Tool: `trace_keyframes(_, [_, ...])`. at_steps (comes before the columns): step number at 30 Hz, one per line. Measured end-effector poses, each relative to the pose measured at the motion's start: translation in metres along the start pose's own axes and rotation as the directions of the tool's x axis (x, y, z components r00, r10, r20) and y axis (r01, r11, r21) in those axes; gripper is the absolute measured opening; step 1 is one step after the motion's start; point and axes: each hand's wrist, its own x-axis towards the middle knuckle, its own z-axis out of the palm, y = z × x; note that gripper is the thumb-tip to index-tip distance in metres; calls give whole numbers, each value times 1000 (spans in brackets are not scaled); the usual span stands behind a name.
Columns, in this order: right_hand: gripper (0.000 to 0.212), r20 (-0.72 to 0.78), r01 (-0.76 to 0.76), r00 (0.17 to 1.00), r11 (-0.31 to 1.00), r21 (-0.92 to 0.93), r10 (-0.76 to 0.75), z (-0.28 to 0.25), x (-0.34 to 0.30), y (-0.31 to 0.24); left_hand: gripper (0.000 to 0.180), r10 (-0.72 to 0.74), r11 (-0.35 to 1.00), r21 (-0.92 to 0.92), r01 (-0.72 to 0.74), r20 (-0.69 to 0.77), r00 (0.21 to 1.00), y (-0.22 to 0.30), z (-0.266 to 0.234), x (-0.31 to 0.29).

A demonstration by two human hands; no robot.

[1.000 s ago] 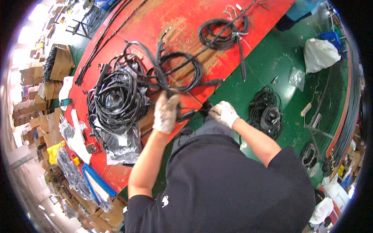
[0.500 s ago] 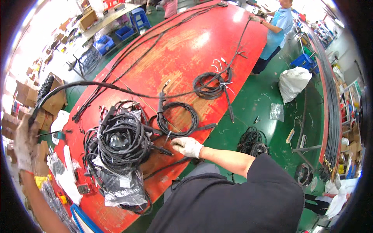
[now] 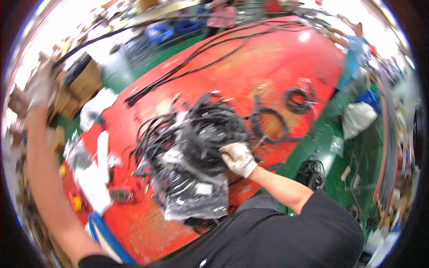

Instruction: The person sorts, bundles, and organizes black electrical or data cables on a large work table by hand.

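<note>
My left hand [image 3: 41, 85], in a pale glove and smeared by motion, is raised at the far left. It grips a long black cable [image 3: 111, 33] that arcs high across the far side toward a co-worker. My right hand [image 3: 239, 159], in a whitish glove, rests with curled fingers on the near right side of a big heap of coiled black cables [image 3: 210, 127]. What those fingers hold, if anything, is hidden. Clear plastic bags [image 3: 196, 198] lie against the heap's near side. To its right lies a small cable coil [image 3: 269, 125], and farther off another coil [image 3: 297, 100].
Everything lies on a red table [image 3: 250, 58] with worn patches. Straight black cables [image 3: 178, 71] run along its far left. A co-worker in a light blue shirt [image 3: 355, 56] stands at the far right end. A white sack [image 3: 359, 119] and a cable coil [image 3: 311, 174] are on the green floor.
My left hand has risen, lifting the cable off the table into a high arc. My right hand has moved onto the cable heap. The whole view has swung left.
</note>
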Motion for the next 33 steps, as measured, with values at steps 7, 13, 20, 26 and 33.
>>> trace_keyframes(7, [48,103,4,994,943,-333,32,53,17,-42,35,-12,443,891,-98,115,993,4,117,20])
trace_keyframes(13, [78,27,-54,996,842,-537,81,53,46,-34,34,17,572,807,-145,164,986,-89,223,47])
trace_keyframes(20, [90,217,-243,888,813,-529,406,77,84,-19,32,-193,641,766,-52,226,955,-223,311,50])
trace_keyframes(26, [95,238,-230,869,780,-583,434,90,86,-16,42,-9,741,668,-72,118,993,-324,373,50])
trace_keyframes(33, [98,215,-184,903,787,-588,372,102,75,-10,38,-217,678,735,13,184,959,-376,415,9])
